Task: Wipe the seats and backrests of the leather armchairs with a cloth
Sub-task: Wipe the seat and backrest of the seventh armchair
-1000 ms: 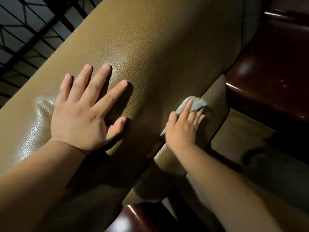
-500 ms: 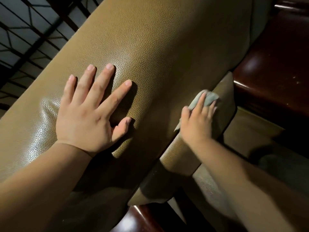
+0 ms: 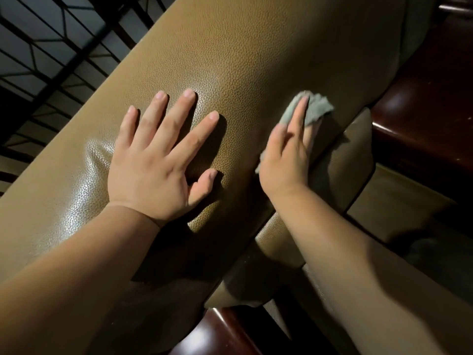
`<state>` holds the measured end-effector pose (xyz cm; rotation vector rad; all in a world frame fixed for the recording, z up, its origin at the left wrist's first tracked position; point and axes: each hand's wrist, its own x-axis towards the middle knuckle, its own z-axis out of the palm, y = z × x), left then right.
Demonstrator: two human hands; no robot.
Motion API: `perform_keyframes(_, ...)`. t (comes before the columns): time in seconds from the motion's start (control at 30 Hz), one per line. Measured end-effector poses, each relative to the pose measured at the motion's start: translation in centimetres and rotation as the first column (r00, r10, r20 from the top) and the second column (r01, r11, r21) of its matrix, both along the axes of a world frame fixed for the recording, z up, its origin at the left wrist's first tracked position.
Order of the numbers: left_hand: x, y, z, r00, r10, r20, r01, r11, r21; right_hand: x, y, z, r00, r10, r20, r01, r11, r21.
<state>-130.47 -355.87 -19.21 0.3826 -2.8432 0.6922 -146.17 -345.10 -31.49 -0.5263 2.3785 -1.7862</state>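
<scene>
Head view
Backrest: tan grained leather backrest (image 3: pixel 243 60) runs as a broad band from 7 o'clock to 1 o'clock.
Left hand: left hand (image 3: pixel 153 162) lies flat on the backrest near the middle, fingers straight and spread, pointing to 1 o'clock, holding nothing.
Right hand: right hand (image 3: pixel 286 160) at 3 o'clock of the left, fingers straight, pressing the cloth onto the leather.
Cloth: grey-green cloth (image 3: pixel 316 110) under the right fingers, bunched end showing past the fingertips toward 1 o'clock, at the backrest's lower edge.
Wood frame: glossy dark wood frame (image 3: pixel 422 129) at 3 o'clock.
Grille: black metal grille (image 3: pixel 51 55) at 10 o'clock.
</scene>
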Motion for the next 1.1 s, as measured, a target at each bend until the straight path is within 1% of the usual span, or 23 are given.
perform_keyframes(0.03,0.0,-0.1,0.0,1.000,0.005,-0.003,-0.005,1.000,0.004,0.4,-1.1,1.7,0.999,-0.035,-0.008,0.035,0.999,-0.036)
perform_keyframes(0.07,0.0,-0.1,0.0,1.000,0.015,-0.007,-0.015,1.000,0.012,2.2,-1.4,2.9,0.999,-0.009,-0.054,0.006,0.998,-0.058)
perform_keyframes(0.13,0.1,0.1,0.1,0.999,0.047,-0.014,-0.046,0.997,0.059,8.3,-0.1,2.8,0.963,0.166,-0.211,-0.185,0.980,-0.078)
perform_keyframes(0.2,0.0,0.1,0.7,0.997,0.076,-0.014,-0.073,0.989,0.127,14.3,2.3,1.0,0.898,0.347,-0.271,-0.340,0.937,0.077)
perform_keyframes(0.27,0.1,0.4,1.4,0.998,0.070,0.006,-0.070,0.977,0.200,15.5,3.3,-0.6,0.865,0.398,-0.306,-0.329,0.909,0.256)
perform_keyframes(0.3,0.4,0.5,1.8,0.998,0.058,0.016,-0.061,0.969,0.240,14.1,2.7,-0.4,0.867,0.377,-0.325,-0.287,0.912,0.293)
perform_keyframes(0.37,1.9,0.7,2.6,0.997,0.032,0.065,-0.050,0.951,0.305,9.3,1.0,1.9,0.920,0.285,-0.271,-0.193,0.928,0.319)
perform_keyframes(0.43,4.9,0.7,3.4,0.992,0.018,0.127,-0.059,0.945,0.323,5.2,-0.7,4.4,0.989,0.124,-0.083,-0.108,0.978,0.176)
perform_keyframes(0.47,6.7,0.7,3.7,0.990,0.022,0.141,-0.065,0.948,0.310,5.1,-1.1,5.4,0.997,0.069,-0.036,-0.064,0.991,0.122)
perform_keyframes(0.5,8.4,0.8,3.9,0.989,0.035,0.146,-0.076,0.956,0.284,6.7,-1.4,5.8,0.998,0.057,-0.035,-0.053,0.994,0.100)
perform_keyframes(0.53,9.8,1.0,3.9,0.988,0.064,0.142,-0.098,0.963,0.252,9.5,-1.1,5.6,0.993,0.089,-0.081,-0.081,0.993,0.091)
perform_keyframes(0.6,11.3,1.5,3.5,0.986,0.131,0.103,-0.150,0.968,0.203,16.5,0.6,3.8,0.945,0.238,-0.226,-0.216,0.970,0.115)
perform_keyframes(0.67,11.4,1.6,2.8,0.986,0.154,0.067,-0.163,0.973,0.165,20.7,3.0,1.7,0.838,0.419,-0.349,-0.342,0.903,0.261)
perform_keyframes(0.7,11.4,1.6,2.3,0.987,0.152,0.059,-0.160,0.976,0.146,20.3,3.4,0.7,0.794,0.448,-0.411,-0.344,0.889,0.304)
perform_keyframes(0.73,11.4,1.4,2.0,0.987,0.148,0.055,-0.154,0.980,0.124,18.7,3.0,0.2,0.785,0.422,-0.454,-0.309,0.901,0.304)
perform_keyframes(0.77,11.5,1.3,1.7,0.988,0.143,0.054,-0.148,0.984,0.099,16.6,2.2,0.2,0.818,0.345,-0.460,-0.237,0.931,0.277)
perform_keyframes(0.8,11.5,1.1,1.4,0.989,0.139,0.051,-0.142,0.987,0.076,14.2,1.2,0.5,0.878,0.224,-0.423,-0.138,0.965,0.224)
perform_keyframes(0.87,11.5,1.0,1.0,0.989,0.144,0.035,-0.146,0.988,0.047,10.2,-0.8,1.2,0.970,0.018,-0.241,0.012,0.993,0.121)
perform_keyframes(0.93,11.5,1.1,0.7,0.989,0.143,0.024,-0.144,0.989,0.033,11.2,-1.5,1.1,0.994,-0.044,-0.102,0.051,0.997,0.065)
perform_keyframes(0.97,11.4,1.1,0.7,0.990,0.141,0.020,-0.141,0.990,0.029,13.7,-1.1,0.7,0.997,-0.007,-0.082,0.012,0.998,0.063)
perform_keyframes(1.0,11.4,1.0,0.7,0.991,0.136,0.017,-0.137,0.990,0.026,17.1,-0.2,0.0,0.993,0.080,-0.090,-0.073,0.994,0.080)
perform_keyframes(1.07,11.5,1.1,0.6,0.991,0.130,0.017,-0.130,0.991,0.017,23.3,2.6,-2.0,0.930,0.294,-0.221,-0.261,0.950,0.170)
perform_keyframes(1.1,11.6,1.1,0.6,0.991,0.132,0.015,-0.132,0.991,0.011,24.6,3.6,-3.3,0.882,0.367,-0.295,-0.303,0.922,0.241)
